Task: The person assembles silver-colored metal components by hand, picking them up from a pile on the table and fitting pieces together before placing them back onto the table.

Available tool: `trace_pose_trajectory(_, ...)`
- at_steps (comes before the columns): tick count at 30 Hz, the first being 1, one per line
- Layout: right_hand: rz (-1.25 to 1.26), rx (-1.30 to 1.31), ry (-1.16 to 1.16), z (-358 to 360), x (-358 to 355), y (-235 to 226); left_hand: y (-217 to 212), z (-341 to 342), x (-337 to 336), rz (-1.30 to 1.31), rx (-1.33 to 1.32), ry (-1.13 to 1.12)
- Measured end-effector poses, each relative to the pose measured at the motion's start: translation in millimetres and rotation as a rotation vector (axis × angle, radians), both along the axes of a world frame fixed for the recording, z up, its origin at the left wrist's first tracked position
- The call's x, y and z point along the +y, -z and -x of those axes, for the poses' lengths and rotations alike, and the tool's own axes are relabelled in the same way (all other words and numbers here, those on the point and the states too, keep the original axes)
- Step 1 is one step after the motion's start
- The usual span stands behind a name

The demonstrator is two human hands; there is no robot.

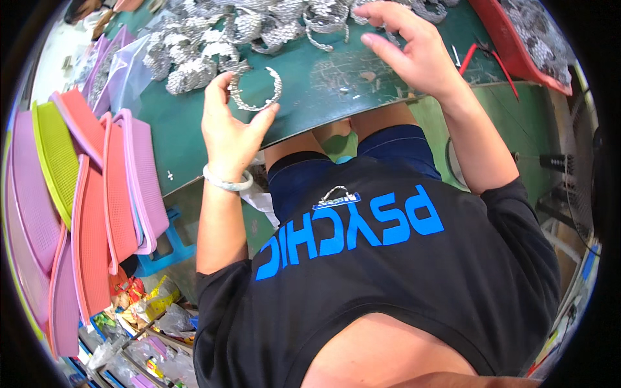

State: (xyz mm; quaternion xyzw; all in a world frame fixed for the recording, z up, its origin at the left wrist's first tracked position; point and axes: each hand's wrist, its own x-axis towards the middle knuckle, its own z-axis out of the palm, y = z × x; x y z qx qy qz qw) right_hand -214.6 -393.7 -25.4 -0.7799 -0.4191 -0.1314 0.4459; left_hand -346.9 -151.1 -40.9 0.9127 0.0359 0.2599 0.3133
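My left hand [229, 132] is closed on a thin silver cuff bracelet [279, 86], an almost round band with a gap and a bumpy surface. Its thumb and fingers pinch the band just above the near edge of the green table. My right hand [417, 55] is over the table at the upper right, thumb and fingers apart, with nothing held. Its fingertips are close to the right part of a large heap of silver bracelets [249, 27]. One loose silver cuff [321, 45] at the near side of the heap lies left of my right fingers.
Red-handled pliers [477, 57] lie right of my right hand. A red bin [521, 52] with more silver pieces stands at the far right. Stacked pink, purple and green plastic baskets [90, 213] crowd the left, beside a blue stool [167, 249]. The green tabletop [187, 126] has small scraps.
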Motion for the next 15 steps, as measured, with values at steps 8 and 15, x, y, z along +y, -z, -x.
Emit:
trace_pose_trajectory(8, 0.000, 0.207, 0.261, 25, -35, -4, 4, -2, -4, -0.198, 0.101, 0.037)
trace_pose_trajectory(15, 0.016, -0.404, 0.532, 16, -58, 52, 13, 3, 0, -0.370, 0.120, 0.067)
